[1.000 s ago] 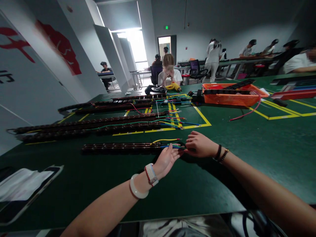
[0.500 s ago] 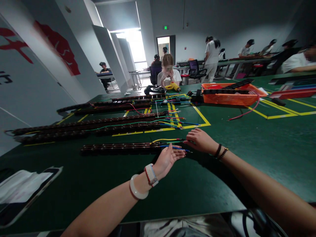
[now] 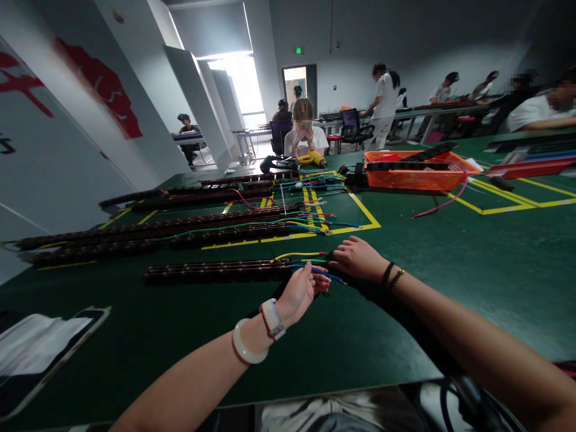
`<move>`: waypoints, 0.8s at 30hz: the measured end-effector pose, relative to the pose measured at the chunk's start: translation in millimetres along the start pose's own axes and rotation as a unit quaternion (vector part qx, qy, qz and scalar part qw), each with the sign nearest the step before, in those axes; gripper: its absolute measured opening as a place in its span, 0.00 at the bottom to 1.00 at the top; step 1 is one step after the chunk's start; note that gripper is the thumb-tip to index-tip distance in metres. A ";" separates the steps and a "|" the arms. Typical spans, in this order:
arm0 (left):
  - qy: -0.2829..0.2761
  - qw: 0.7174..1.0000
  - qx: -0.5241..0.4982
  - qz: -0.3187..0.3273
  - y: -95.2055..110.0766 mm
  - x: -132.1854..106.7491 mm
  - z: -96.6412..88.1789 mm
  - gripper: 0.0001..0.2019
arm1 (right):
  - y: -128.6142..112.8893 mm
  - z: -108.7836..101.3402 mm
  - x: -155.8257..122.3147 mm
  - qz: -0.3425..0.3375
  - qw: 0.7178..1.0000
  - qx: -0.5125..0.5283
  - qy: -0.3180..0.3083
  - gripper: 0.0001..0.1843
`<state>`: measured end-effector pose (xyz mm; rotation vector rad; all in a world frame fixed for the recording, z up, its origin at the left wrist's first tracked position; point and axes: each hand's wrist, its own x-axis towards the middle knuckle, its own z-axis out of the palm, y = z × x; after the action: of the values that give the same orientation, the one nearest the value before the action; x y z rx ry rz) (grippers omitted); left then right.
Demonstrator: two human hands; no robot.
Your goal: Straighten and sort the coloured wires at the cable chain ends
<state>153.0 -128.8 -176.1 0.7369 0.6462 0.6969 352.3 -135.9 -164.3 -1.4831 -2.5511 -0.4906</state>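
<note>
A dark strip bundle [image 3: 216, 273] with light bands lies across the table, and coloured wires leave its right end. My left hand [image 3: 299, 294] is at that end, fingers curled and thumb up against the blue wire [image 3: 335, 278], whose tip sticks out past the fingers. My right hand [image 3: 360, 259] reaches in from the right, its fingers bent together at the tip of the green wire [image 3: 314, 261]. The exact fingertip contact is hidden there. The yellow wire [image 3: 299, 255] runs just beyond, with its end near my right fingertips.
Longer dark strip bundles [image 3: 157, 235] with wire ends lie farther back. An orange basket [image 3: 405, 180] stands at the back right, near a yellow heat gun [image 3: 312, 158]. A phone [image 3: 85, 336] with paper on it lies front left. A person [image 3: 306, 139] sits opposite.
My left fingers, stretched out before, have curled in by the blue wire. My right hand stays bent at the wire ends. The whole view has shifted slightly.
</note>
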 end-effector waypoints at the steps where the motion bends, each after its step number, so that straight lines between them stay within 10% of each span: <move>1: 0.001 1.000 -0.001 -0.001 0.2 -0.1 0.0 0.19 | 0.5 0.0 -0.7 -0.005 1.000 0.002 0.000 0.19; 15: -0.007 1.000 0.005 -0.006 1.9 -0.4 0.2 0.19 | -8.6 -26.1 -4.1 -0.144 0.983 0.114 -0.019 0.23; 24: -0.031 0.996 0.054 -0.057 3.3 0.1 -1.8 0.19 | -6.9 -19.0 -5.4 -0.116 0.986 0.120 -0.018 0.20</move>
<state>150.7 -126.3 -174.6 0.8109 0.6676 0.5361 348.4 -150.2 -149.5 -1.1331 -2.7110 -0.1756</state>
